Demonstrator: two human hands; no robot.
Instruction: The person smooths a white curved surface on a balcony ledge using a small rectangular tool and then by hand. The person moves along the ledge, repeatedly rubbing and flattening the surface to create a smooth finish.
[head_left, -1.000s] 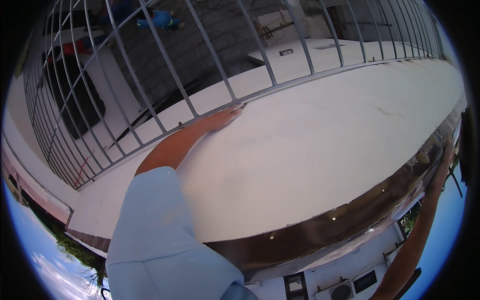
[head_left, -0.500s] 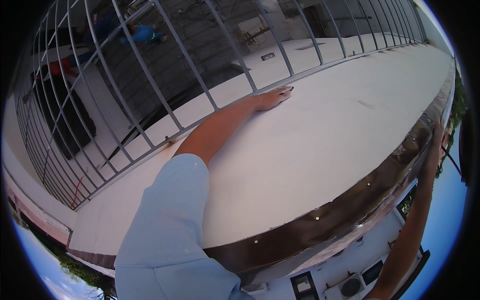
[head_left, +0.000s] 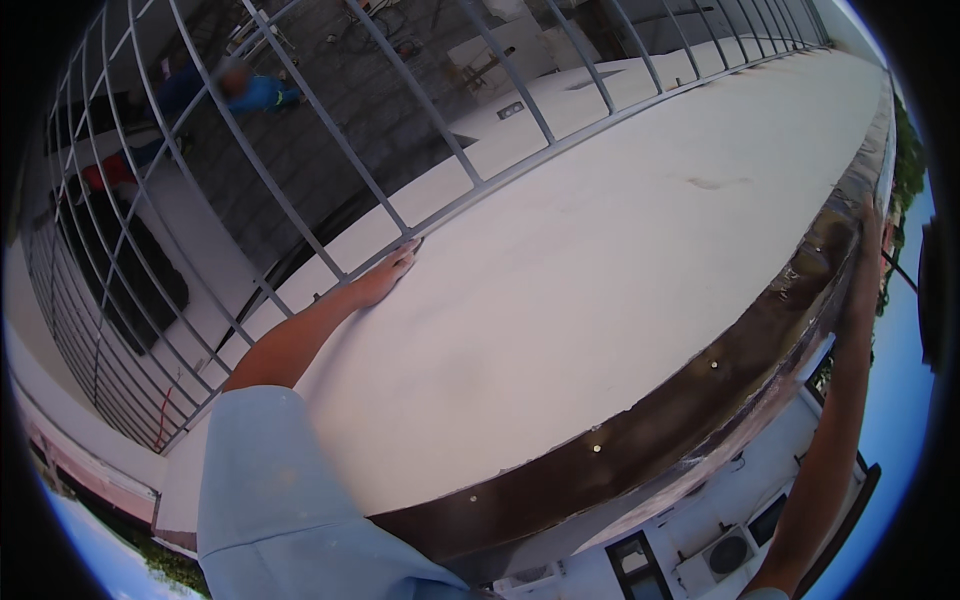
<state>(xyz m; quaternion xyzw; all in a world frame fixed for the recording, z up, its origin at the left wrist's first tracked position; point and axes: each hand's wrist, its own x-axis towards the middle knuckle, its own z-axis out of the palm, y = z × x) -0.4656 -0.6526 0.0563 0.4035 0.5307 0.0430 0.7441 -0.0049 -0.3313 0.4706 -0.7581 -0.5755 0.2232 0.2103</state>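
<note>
My left hand (head_left: 382,278) lies on the white ledge (head_left: 580,290), its fingers stretched out beside the foot of the grey metal bars (head_left: 440,115). It holds nothing that I can see. Along the ledge's outer side runs dark brown metal flashing (head_left: 655,420) with several pale round fixings. Far to the right, my right hand (head_left: 869,225) reaches up along this flashing and seems to rest against its outer edge. Its fingers are too small and partly hidden to make out.
Beyond the bars is a lower paved area with a person in blue (head_left: 262,92). A dark rectangular sheet (head_left: 120,265) shows through the bars at left. Past the flashing stand a white building (head_left: 625,535) and an air-conditioner unit (head_left: 727,553).
My left hand has slid left and nearer along the ledge beside the bars. The view has shifted a little; my right arm stays along the flashing.
</note>
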